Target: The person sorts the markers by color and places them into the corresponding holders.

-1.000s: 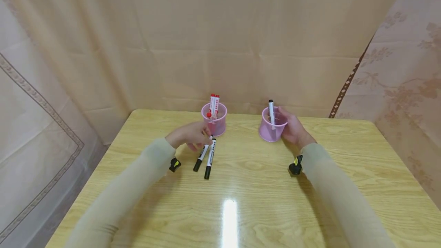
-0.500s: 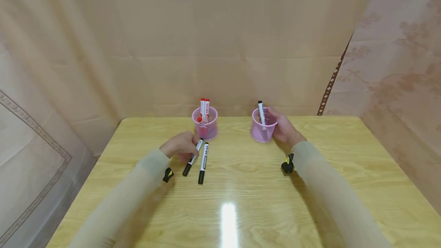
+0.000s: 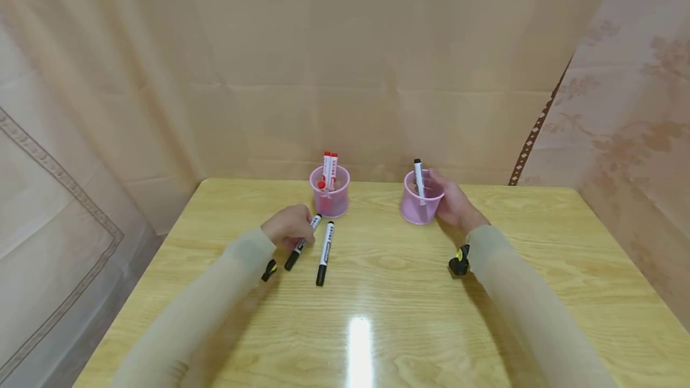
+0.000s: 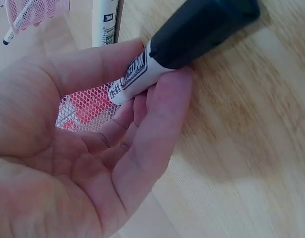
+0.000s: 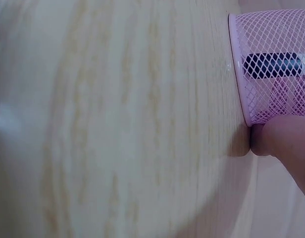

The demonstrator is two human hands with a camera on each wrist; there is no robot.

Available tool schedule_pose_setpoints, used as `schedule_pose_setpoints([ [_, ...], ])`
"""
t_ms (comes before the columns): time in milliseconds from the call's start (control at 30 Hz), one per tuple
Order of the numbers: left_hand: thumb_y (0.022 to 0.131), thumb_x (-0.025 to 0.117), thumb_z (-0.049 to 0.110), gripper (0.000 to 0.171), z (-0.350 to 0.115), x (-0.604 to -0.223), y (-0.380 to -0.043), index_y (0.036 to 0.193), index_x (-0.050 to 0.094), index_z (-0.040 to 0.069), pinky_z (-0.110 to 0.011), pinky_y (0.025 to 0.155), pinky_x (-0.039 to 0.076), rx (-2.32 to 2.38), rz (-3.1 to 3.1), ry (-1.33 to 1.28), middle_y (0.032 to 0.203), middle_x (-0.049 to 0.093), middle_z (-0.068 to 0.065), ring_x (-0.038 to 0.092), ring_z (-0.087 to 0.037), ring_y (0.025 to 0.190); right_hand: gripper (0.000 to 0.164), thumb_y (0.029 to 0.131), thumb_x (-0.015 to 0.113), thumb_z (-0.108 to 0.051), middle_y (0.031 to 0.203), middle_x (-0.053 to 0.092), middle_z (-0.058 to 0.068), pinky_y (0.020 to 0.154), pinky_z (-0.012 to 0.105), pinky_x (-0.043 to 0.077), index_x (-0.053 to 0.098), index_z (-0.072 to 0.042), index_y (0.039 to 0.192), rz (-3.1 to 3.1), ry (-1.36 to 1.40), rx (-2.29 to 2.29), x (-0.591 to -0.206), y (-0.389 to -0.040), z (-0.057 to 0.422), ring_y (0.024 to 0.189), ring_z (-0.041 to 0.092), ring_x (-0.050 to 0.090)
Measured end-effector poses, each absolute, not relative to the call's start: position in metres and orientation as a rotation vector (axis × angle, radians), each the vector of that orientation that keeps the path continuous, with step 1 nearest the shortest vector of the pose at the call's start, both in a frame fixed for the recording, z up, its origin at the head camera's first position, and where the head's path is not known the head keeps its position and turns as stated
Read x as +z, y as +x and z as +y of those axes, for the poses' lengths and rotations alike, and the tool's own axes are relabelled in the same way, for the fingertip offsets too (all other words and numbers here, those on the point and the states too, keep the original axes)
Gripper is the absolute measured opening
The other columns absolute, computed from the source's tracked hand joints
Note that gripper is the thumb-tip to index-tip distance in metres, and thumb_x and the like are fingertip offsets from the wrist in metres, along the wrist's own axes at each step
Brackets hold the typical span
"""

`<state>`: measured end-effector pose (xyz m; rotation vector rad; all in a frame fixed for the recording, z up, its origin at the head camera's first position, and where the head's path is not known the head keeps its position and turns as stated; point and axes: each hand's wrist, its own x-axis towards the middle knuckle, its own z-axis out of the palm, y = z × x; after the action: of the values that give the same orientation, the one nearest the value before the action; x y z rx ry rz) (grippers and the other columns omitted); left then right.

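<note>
One left hand (image 3: 289, 224) pinches a white cylindrical black-capped marker (image 3: 300, 245), front-left of the pink mesh cup (image 3: 342, 200) of red-capped markers (image 3: 330, 164). Loose matching marker (image 3: 325, 254) before that cup; rightward, right hand (image 3: 455, 205) clasps second pink mesh cup (image 3: 416, 212). Fingertip hold might slip, twisting pen loose.

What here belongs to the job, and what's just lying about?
Likely the job:
black-capped white marker pinched by left hand
loose black-capped white marker
right pink mesh cup held by right hand
left pink mesh cup with red-and-white markers

Likely surroundings:
wooden table
beige cloth backdrop
floral curtain
</note>
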<state>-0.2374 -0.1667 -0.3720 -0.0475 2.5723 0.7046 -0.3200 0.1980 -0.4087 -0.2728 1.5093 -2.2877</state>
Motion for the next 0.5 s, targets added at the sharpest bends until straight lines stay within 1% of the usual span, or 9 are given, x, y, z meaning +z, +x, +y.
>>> schedule_pose_setpoints([
  [100, 0.074, 0.074, 0.007, 0.017, -0.165, -0.3712, -0.2368, 0.082, 0.059, 0.004, -0.03, 0.046, 0.05, 0.7, 2.576, -0.052, 0.069, 0.06, -0.007, 0.056, -0.018, 0.054, 0.033, 0.104, 0.035, -0.033, 0.116, 0.061, 0.007, 0.094, 0.034, 0.037, 0.054, -0.011, 0.119, 1.515, -0.295, -2.29, -0.4104, -0.3201, 0.199, 0.113, 0.027, 0.049],
  [233, 0.073, 0.074, 0.006, 0.019, -0.1635, -0.3705, -0.2341, 0.083, 0.058, 0.004, -0.031, 0.047, 0.051, 0.73, 2.564, -0.064, 0.069, 0.059, -0.007, 0.056, -0.019, 0.056, 0.036, 0.104, 0.034, -0.032, 0.111, 0.063, 0.003, 0.094, 0.035, 0.038, 0.052, -0.009, 0.124, 1.523, -0.337, -2.291, -0.4121, -0.3191, 0.1997, 0.107, 0.024, 0.051],
  [367, 0.073, 0.074, 0.006, 0.02, -0.1632, -0.3706, -0.2332, 0.084, 0.057, 0.004, -0.031, 0.048, 0.052, 0.727, 2.563, -0.083, 0.069, 0.058, -0.007, 0.056, -0.019, 0.057, 0.039, 0.104, 0.034, -0.032, 0.111, 0.063, 0.004, 0.093, 0.035, 0.038, 0.049, -0.005, 0.128, 1.516, -0.349, -2.292, -0.4129, -0.3189, 0.2001, 0.105, 0.023, 0.053],
  [500, 0.073, 0.074, 0.007, 0.022, -0.163, -0.3697, -0.2349, 0.086, 0.056, 0.004, -0.031, 0.048, 0.052, 0.697, 2.569, -0.097, 0.069, 0.058, -0.007, 0.057, -0.019, 0.056, 0.042, 0.104, 0.035, -0.032, 0.114, 0.059, 0.005, 0.096, 0.036, 0.034, 0.045, -0.003, 0.133, 1.528, -0.328, -2.285, -0.4116, -0.3199, 0.1993, 0.107, 0.024, 0.05],
])
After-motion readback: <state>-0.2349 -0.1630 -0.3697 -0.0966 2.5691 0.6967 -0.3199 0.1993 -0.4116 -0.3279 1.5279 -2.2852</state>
